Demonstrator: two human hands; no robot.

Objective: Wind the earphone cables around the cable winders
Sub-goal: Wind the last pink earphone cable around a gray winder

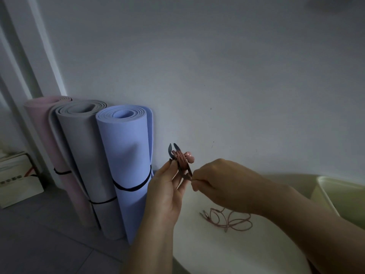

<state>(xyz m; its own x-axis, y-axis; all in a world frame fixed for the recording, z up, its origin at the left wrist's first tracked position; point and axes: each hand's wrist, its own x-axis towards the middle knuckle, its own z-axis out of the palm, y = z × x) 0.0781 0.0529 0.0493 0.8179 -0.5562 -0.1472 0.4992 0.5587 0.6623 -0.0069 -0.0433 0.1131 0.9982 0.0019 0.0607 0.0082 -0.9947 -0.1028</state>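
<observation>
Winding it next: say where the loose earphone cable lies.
Head view, lower right: the loose earphone cable lies tangled on the white table, below the right hand, left of the pale tray.

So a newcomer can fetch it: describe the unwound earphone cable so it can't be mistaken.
Find the white round table beside the rolled mats. Left of the cream tray lies the earphone cable, pinkish, in slack loops on the tabletop, unlike the one wound on the winder in the left hand.
</observation>
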